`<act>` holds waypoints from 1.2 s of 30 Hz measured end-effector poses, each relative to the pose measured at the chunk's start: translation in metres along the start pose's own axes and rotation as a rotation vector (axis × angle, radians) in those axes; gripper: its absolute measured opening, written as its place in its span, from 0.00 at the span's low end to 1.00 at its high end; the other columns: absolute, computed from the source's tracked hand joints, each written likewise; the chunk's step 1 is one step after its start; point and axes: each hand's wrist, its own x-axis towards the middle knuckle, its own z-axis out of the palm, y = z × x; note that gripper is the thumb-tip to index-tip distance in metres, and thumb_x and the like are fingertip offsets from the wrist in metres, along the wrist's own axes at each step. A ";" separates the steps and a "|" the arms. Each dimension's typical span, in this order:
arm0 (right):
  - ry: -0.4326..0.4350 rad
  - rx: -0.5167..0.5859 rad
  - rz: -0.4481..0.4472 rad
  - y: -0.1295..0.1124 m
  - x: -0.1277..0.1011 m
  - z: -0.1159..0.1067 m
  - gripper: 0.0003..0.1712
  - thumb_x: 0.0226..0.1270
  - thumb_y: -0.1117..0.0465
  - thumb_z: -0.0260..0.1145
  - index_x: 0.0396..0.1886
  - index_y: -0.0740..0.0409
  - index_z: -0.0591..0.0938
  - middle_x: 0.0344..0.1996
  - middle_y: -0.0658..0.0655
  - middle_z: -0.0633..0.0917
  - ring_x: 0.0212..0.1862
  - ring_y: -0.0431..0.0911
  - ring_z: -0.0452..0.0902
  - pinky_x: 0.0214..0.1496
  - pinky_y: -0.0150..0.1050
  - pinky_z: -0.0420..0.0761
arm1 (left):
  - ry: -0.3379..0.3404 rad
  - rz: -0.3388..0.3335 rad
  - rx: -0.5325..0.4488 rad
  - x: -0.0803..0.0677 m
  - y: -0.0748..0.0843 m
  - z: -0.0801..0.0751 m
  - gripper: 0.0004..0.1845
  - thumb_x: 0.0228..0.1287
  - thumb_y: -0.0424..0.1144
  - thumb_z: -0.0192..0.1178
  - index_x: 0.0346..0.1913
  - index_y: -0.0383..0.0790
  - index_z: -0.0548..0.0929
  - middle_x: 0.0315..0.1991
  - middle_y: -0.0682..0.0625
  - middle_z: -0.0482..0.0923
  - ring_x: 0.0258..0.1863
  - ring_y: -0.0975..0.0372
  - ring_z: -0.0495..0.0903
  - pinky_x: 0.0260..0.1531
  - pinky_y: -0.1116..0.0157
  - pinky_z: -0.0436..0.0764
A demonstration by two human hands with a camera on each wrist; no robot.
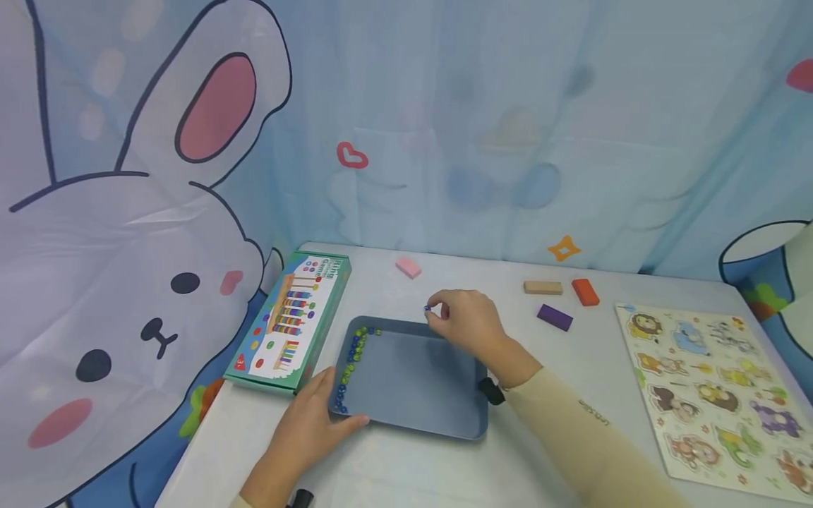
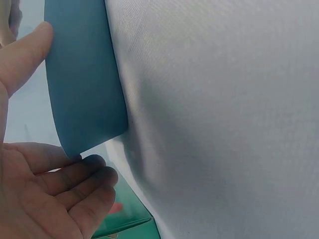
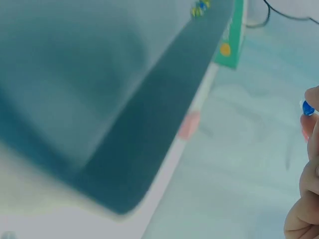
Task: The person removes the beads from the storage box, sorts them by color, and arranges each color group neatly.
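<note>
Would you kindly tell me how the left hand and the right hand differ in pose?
The left hand touches the near left corner of the tray, while the right hand is near its far edge.
The left hand's thumb is spread from its fingers; the right hand's thumb and finger pinch a blue bead.
Both hands are bare.

A blue-grey rectangular tray [image 1: 419,384] lies flat — blue and green beads [image 1: 350,367] line its left side and far-left corner. One shiny blue bead [image 3: 308,108] — raised, pinched in the right hand [image 1: 468,321].
</note>
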 end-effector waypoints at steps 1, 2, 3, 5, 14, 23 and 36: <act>0.012 0.001 0.005 0.005 -0.002 -0.006 0.09 0.64 0.55 0.75 0.40 0.52 0.92 0.16 0.45 0.78 0.18 0.38 0.67 0.20 0.32 0.66 | 0.000 -0.001 0.000 0.000 0.000 0.000 0.65 0.49 0.75 0.72 0.80 0.33 0.63 0.79 0.38 0.65 0.78 0.44 0.67 0.75 0.43 0.71; 0.024 -0.002 0.010 0.010 -0.005 -0.011 0.09 0.64 0.55 0.75 0.41 0.52 0.92 0.16 0.45 0.78 0.18 0.38 0.66 0.20 0.32 0.66 | 0.001 0.001 0.000 0.000 0.000 0.000 0.65 0.49 0.75 0.72 0.80 0.33 0.63 0.79 0.38 0.65 0.78 0.44 0.67 0.75 0.43 0.71; 0.036 -0.006 0.016 0.016 -0.008 -0.016 0.09 0.64 0.55 0.75 0.41 0.52 0.92 0.16 0.45 0.78 0.18 0.38 0.66 0.20 0.32 0.65 | 0.001 0.002 0.001 0.000 -0.001 0.000 0.65 0.49 0.74 0.72 0.80 0.33 0.63 0.79 0.38 0.65 0.78 0.44 0.67 0.75 0.43 0.71; 0.060 -0.019 0.032 0.027 -0.015 -0.025 0.09 0.64 0.55 0.75 0.41 0.53 0.92 0.16 0.46 0.78 0.18 0.39 0.65 0.19 0.32 0.64 | 0.002 0.007 0.000 0.000 -0.001 -0.001 0.65 0.49 0.74 0.72 0.80 0.33 0.63 0.79 0.38 0.65 0.78 0.44 0.67 0.75 0.43 0.71; 0.071 -0.057 0.128 0.073 -0.042 -0.046 0.08 0.63 0.57 0.75 0.40 0.55 0.91 0.16 0.48 0.76 0.17 0.40 0.62 0.18 0.32 0.58 | 0.010 0.014 0.001 -0.001 -0.003 -0.004 0.64 0.51 0.73 0.73 0.80 0.33 0.63 0.79 0.38 0.66 0.77 0.44 0.68 0.74 0.42 0.72; -0.113 -0.116 0.232 0.102 -0.069 -0.042 0.11 0.63 0.56 0.76 0.42 0.55 0.91 0.18 0.47 0.79 0.21 0.40 0.69 0.22 0.32 0.68 | -0.016 -0.011 -0.020 -0.003 0.000 -0.008 0.63 0.53 0.71 0.73 0.81 0.33 0.61 0.79 0.37 0.64 0.78 0.43 0.67 0.73 0.40 0.72; -0.334 -0.131 0.321 0.122 -0.095 -0.027 0.12 0.64 0.55 0.76 0.46 0.52 0.91 0.23 0.47 0.82 0.27 0.43 0.73 0.30 0.34 0.73 | -0.029 -0.003 -0.015 -0.001 0.000 -0.004 0.65 0.51 0.74 0.72 0.81 0.33 0.61 0.79 0.37 0.65 0.78 0.42 0.67 0.73 0.39 0.72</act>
